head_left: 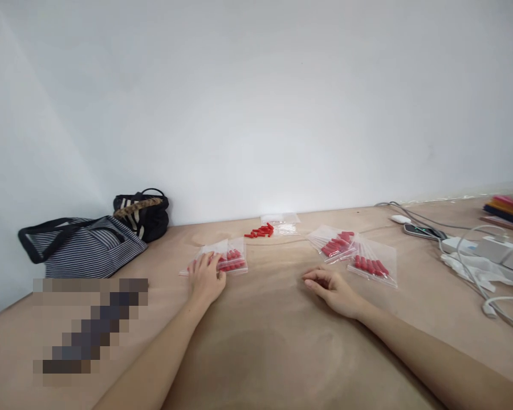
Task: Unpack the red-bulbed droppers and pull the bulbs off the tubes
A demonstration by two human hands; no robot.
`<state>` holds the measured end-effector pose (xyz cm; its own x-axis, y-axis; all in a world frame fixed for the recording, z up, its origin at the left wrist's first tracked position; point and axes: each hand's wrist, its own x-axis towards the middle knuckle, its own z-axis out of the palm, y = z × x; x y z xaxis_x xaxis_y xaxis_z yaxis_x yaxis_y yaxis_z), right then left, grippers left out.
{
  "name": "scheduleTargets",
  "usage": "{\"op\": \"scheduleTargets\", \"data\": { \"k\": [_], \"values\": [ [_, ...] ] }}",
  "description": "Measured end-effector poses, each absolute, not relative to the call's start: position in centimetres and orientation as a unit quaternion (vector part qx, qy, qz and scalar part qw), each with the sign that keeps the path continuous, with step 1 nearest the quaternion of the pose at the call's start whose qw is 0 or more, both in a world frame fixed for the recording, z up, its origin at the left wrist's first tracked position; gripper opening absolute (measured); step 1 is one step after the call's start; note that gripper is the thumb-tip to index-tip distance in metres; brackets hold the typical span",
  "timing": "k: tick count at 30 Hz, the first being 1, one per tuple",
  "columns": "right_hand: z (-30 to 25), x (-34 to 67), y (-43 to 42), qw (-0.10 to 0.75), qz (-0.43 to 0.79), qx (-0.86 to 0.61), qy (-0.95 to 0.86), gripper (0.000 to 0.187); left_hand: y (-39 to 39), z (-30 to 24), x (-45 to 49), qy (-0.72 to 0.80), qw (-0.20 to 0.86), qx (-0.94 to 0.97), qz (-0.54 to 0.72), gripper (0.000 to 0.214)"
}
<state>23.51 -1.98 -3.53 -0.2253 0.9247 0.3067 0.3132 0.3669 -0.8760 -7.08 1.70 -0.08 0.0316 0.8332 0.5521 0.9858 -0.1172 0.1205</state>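
My left hand (206, 278) lies with its fingers spread over clear zip bags (241, 248) that hold small red cylinders (235, 263). The fingertips touch the bags and cover part of them. On the tan table, my right hand (331, 291) rests with fingers loosely curved and a gap at the thumb; nothing shows between them. Just beyond it are more clear zip bags (390, 257) with red cylinders (370, 266) inside, overlapping one another. Farther back sits a loose heap of red cylinders (263, 229) beside a stack of clear bags (286, 219).
A striped bag (89, 247) and a black bag (154, 219) stand at the left by the wall. Chargers (493, 250), white cables (474, 279), a phone (423, 230) and crumpled tissue (474, 270) lie on the right. Colourful books (511, 210) are stacked at the far right.
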Motion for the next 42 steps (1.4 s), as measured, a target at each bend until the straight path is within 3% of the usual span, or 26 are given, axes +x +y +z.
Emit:
{"op": "scheduleTargets", "data": {
  "k": [5, 9, 15, 18, 23, 25, 29, 31, 34, 38, 42],
  "values": [
    [-3.5, 23.5, -2.2, 0.417, 0.316, -0.431, -0.735, 0.025, 2.4, -0.2, -9.1, -0.642, 0.058, -0.708, -0.29, 0.034],
    [-3.6, 23.4, -2.1, 0.42, 0.308, -0.423, -0.742, 0.022, 2.5, 0.5, -9.6, -0.661, 0.062, -0.684, -0.301, 0.026],
    [-3.2, 22.8, -2.4, 0.431, 0.282, -0.427, -0.743, 0.021, 0.8, 1.5, -6.2, -0.564, 0.063, -0.67, -0.479, 0.028],
    [-3.3, 22.7, -2.6, 0.446, 0.275, -0.429, -0.736, 0.026, -1.1, 0.9, -2.7, -0.501, -0.056, -0.716, -0.483, 0.023],
    [-3.3, 22.9, -2.7, 0.495, 0.254, -0.415, -0.72, 0.053, -2.3, -0.7, 2.0, -0.394, -0.316, -0.757, -0.414, 0.021],
    [-3.1, 23.0, -2.7, 0.497, 0.222, -0.4, -0.737, 0.053, -1.8, -0.9, 3.1, -0.356, -0.378, -0.765, -0.38, 0.018],
    [-2.8, 22.6, -2.4, 0.4, 0.131, -0.408, -0.81, 0.027, -1.0, -0.9, 4.2, -0.333, -0.345, -0.801, -0.359, 0.013],
    [-3.0, 22.5, -2.1, 0.363, 0.111, -0.415, -0.827, 0.024, -1.1, -1.0, 4.2, -0.367, -0.285, -0.788, -0.405, 0.01],
    [-3.7, 22.4, -1.5, 0.375, 0.117, -0.427, -0.814, 0.026, -1.7, -1.1, 3.8, -0.482, -0.25, -0.71, -0.447, 0.016],
    [-4.3, 22.3, -0.9, 0.401, 0.111, -0.43, -0.801, 0.027, -1.7, -0.6, 3.3, -0.579, -0.462, -0.573, -0.351, 0.039],
    [-4.4, 21.6, -0.5, 0.393, 0.103, -0.404, -0.819, 0.03, -0.7, 0.2, 3.7, -0.53, -0.641, -0.399, -0.386, 0.029]
  ]
}}
